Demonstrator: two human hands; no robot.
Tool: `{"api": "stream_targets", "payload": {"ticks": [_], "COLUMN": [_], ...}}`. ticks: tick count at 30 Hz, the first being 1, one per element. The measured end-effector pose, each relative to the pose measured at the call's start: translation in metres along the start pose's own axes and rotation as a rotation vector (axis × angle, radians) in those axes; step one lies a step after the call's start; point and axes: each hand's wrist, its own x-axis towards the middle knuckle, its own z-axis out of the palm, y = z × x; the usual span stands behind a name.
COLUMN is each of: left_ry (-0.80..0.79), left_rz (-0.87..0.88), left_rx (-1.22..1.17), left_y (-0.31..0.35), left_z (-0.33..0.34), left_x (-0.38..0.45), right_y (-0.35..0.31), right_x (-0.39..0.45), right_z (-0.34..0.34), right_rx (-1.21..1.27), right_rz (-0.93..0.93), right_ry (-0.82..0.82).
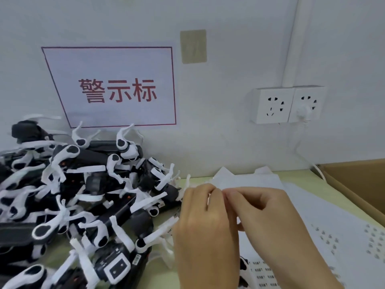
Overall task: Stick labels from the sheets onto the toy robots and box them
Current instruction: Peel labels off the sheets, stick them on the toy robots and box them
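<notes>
Both hands meet over the label sheets (308, 207) on the counter (295, 174). The left hand (200, 222) and right hand (264, 213) bring curled fingers (216, 195) tip to tip, apparently pinching a small label peeled free, though the label itself is hidden. The toy robots (79, 195) lie heaped just left, within reach; the cardboard box (358, 180) waits at the right edge

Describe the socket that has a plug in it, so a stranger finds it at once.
Follow the white conduit down the wall to two white sockets side by side. Take the right socket: unlike its neighbour, the left socket, it holds a white plug.
</notes>
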Motion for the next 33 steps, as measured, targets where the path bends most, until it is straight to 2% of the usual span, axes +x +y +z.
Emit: {"api": "stream_targets", "payload": {"ticks": [3,8,11,14,18,21,25,30,33], "left_ry": [-0.117,-0.351,-0.472,-0.643,-1.088,-1.238,-1.271,-1.117,-1.028], "left_rz": [-0.024,-0.194,-0.277,-0.277,-0.196,-0.192,-0.162,-0.237,-0.212], "left_rx": [-0.058,-0.393,-0.524,-0.425,-0.196,-0.112,-0.056,-0.163,-0.173], "left_y": [0.001,0.001,-0.004,-0.022,-0.048,-0.049,-0.044,-0.042,-0.037], "left_z": [0.001,-0.003,-0.009,-0.017,-0.030,-0.030,-0.019,-0.005,0.005], "left_x": [-0.002,-0.001,0.004,0.007,0.004,0.001,-0.008,-0.014,-0.024], "right_y": [0.006,0.014,0.019,0.025,0.038,0.049,0.061,0.066,0.070], "right_x": [0.003,0.008,0.012,0.014,0.007,-0.002,-0.016,-0.025,-0.028], "right_z": [-0.006,-0.020,-0.029,-0.038,-0.043,-0.040,-0.032,-0.032,-0.034], "right_rx": [0.009,0.147,0.149,0.114,0.017,-0.039,-0.041,-0.063,-0.157], "right_rz": [0.010,0.014,0.029,0.054,0.076,0.072,0.083,-0.003,-0.025], "right_ry": [0.047,0.107,0.113,0.107,0.003,-0.064,-0.112,-0.058,-0.008]}}
